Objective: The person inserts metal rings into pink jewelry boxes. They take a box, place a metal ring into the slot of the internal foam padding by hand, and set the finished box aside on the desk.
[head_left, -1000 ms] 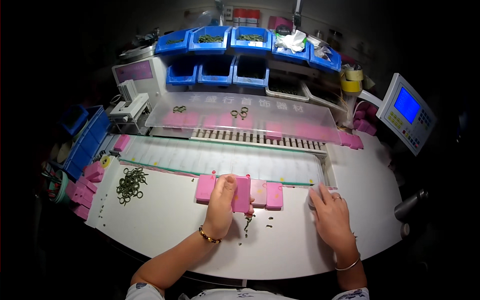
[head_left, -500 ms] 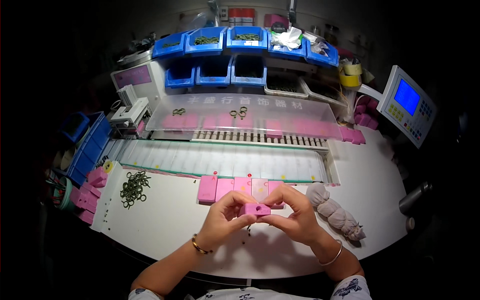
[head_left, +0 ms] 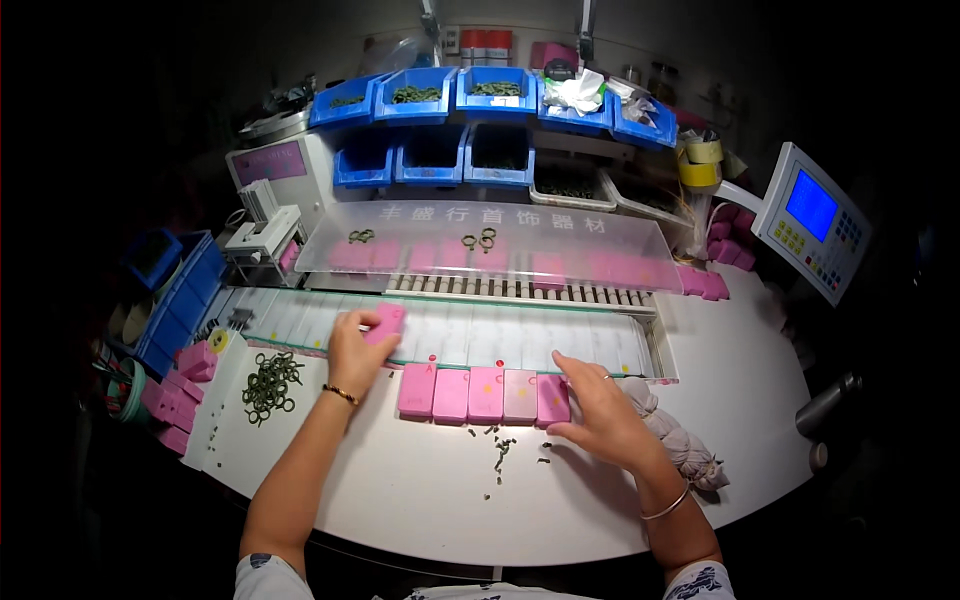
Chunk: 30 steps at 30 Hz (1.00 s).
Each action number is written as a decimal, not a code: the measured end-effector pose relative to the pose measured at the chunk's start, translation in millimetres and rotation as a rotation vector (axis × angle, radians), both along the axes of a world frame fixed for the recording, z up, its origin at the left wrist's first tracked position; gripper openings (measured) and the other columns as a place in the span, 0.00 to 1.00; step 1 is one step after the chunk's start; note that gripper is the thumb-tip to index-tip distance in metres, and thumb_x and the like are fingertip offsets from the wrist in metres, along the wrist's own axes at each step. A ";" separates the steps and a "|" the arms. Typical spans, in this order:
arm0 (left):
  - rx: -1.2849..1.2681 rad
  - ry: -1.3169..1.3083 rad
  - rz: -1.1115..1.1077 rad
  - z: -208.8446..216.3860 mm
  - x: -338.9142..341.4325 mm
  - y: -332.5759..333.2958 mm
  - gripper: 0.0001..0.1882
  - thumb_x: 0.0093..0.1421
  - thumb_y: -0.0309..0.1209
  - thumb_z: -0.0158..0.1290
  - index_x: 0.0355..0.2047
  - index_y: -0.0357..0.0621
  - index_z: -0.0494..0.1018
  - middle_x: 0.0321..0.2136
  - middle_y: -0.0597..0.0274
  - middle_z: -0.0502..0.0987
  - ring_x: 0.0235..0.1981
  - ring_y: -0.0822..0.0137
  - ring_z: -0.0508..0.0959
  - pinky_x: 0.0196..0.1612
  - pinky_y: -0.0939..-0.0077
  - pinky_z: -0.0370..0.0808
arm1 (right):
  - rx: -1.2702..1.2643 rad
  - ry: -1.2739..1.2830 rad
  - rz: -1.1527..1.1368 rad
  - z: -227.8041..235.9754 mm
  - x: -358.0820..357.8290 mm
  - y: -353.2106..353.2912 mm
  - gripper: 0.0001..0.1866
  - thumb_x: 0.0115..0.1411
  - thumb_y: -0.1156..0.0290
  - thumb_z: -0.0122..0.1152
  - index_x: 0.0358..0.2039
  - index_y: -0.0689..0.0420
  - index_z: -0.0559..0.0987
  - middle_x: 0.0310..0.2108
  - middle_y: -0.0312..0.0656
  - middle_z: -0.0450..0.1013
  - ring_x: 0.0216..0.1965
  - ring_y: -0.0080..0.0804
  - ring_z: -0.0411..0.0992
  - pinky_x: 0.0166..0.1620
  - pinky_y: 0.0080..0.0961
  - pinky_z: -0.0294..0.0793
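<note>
My left hand (head_left: 358, 350) is raised at the front edge of the long white panel, pinching a pink rubber mould block (head_left: 386, 322) between thumb and fingers. To its right, a row of several pink mould blocks (head_left: 452, 396) lies side by side on the white table. My right hand (head_left: 600, 408) is at the right end of that row, thumb and fingers spread around the near and far corners of the last pink block (head_left: 552, 400). Whether it touches that block, I cannot tell. Small dark green scraps (head_left: 502, 452) lie scattered in front of the row.
A pile of dark green rings (head_left: 270, 388) sits on the left of the table (head_left: 400, 500). Beyond my right hand lies a knotted pale cloth bundle (head_left: 690, 445). Blue bins (head_left: 415, 97) stand in tiers at the back. A control panel with a blue screen (head_left: 812, 208) juts in at right.
Both hands were together holding a pink block over the table. They have parted: the left has carried a block up and leftward, while the right has moved to the row's end.
</note>
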<state>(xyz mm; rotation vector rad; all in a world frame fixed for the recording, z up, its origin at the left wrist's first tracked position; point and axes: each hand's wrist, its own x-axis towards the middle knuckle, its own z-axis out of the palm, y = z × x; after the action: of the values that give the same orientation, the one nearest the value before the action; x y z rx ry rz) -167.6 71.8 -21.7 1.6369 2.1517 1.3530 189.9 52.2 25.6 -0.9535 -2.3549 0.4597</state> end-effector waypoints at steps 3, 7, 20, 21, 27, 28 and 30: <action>-0.008 0.169 0.061 -2.7 -16.5 7.1 0.19 0.45 0.36 0.68 0.33 0.39 0.76 0.38 0.52 0.75 0.41 0.53 0.75 0.47 0.63 0.73 | -0.079 -0.051 0.045 -9.4 -3.6 3.6 0.43 0.43 0.72 0.73 0.59 0.66 0.65 0.55 0.55 0.66 0.56 0.55 0.63 0.58 0.42 0.65; -0.020 0.233 0.065 1.4 -10.0 22.6 0.19 0.48 0.39 0.67 0.33 0.39 0.77 0.38 0.51 0.75 0.42 0.52 0.75 0.47 0.62 0.73 | -0.057 -0.131 -0.005 -14.4 -3.2 6.8 0.43 0.43 0.71 0.73 0.60 0.64 0.64 0.53 0.54 0.66 0.54 0.55 0.62 0.57 0.42 0.65; -0.547 -1.298 -1.115 38.1 147.7 -43.7 0.29 0.68 0.36 0.50 0.64 0.37 0.58 0.52 0.58 0.72 0.53 0.67 0.74 0.54 0.71 0.74 | 0.066 0.264 0.103 18.0 -5.8 -13.7 0.51 0.40 0.65 0.78 0.64 0.62 0.61 0.52 0.50 0.66 0.53 0.45 0.64 0.54 0.38 0.67; -0.483 -1.123 -1.090 41.1 148.1 -44.9 0.32 0.65 0.34 0.54 0.65 0.38 0.57 0.52 0.58 0.70 0.53 0.67 0.74 0.55 0.71 0.73 | 0.050 0.274 0.083 16.5 -5.8 -15.0 0.51 0.41 0.64 0.78 0.64 0.61 0.61 0.53 0.49 0.65 0.53 0.43 0.65 0.53 0.37 0.68; -0.168 -0.557 -1.040 36.6 155.3 -53.8 0.46 0.51 0.26 0.66 0.68 0.44 0.55 0.50 0.62 0.60 0.55 0.68 0.68 0.57 0.69 0.71 | -0.172 0.308 0.122 7.1 -13.1 -18.5 0.33 0.49 0.59 0.74 0.50 0.60 0.68 0.45 0.45 0.66 0.45 0.38 0.68 0.46 0.31 0.70; -0.231 -0.548 -1.071 39.2 153.2 -54.6 0.47 0.50 0.26 0.67 0.68 0.45 0.54 0.50 0.62 0.61 0.55 0.68 0.68 0.56 0.70 0.71 | -0.192 0.253 0.138 9.5 -9.7 -16.9 0.31 0.50 0.60 0.74 0.49 0.60 0.69 0.44 0.45 0.67 0.44 0.39 0.69 0.46 0.32 0.71; -0.298 -0.572 -1.140 40.9 147.4 -52.5 0.49 0.50 0.27 0.67 0.69 0.44 0.52 0.48 0.63 0.62 0.53 0.69 0.68 0.57 0.73 0.69 | -0.122 0.226 0.150 13.9 -9.5 -19.5 0.25 0.52 0.63 0.71 0.46 0.59 0.71 0.40 0.46 0.70 0.41 0.41 0.71 0.43 0.33 0.73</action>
<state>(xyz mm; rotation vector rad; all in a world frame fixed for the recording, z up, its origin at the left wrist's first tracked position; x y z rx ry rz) -20.2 19.3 19.3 1.6072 0.7659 0.8728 180.4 32.7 39.4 -0.7381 -2.2202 0.7374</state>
